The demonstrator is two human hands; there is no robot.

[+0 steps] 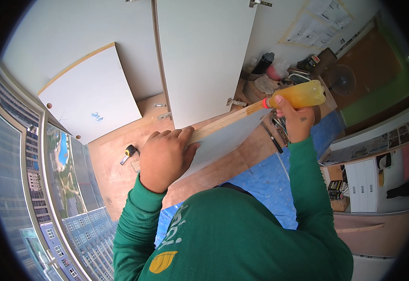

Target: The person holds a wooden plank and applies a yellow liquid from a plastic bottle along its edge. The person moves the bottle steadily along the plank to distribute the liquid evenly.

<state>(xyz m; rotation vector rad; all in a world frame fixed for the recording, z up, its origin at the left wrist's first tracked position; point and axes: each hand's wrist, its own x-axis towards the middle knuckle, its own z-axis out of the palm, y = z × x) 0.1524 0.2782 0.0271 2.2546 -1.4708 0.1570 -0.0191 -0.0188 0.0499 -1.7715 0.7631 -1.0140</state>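
Note:
My right hand [295,122] is wrapped round a clear plastic bottle [303,93] of yellow liquid. The bottle lies tilted, its red neck against the right end of a white board's top edge. That board [225,143] stands on its long side, with bare wood showing along the edge. A stretch of the edge beside the bottle's mouth looks darker and yellowish, as if wet. Farther left, my left hand [167,157] is closed over the same edge, fingers on the far side and thumb on the near side.
On the plywood worktop [108,173] lies a tape measure [128,152]. Two white panels, a small one [92,93] and a tall one [204,61], lean behind. Hand tools [277,131] and a black bottle [264,63] are at the right. Blue sheeting [265,187] covers the floor; windows [66,173] line the left.

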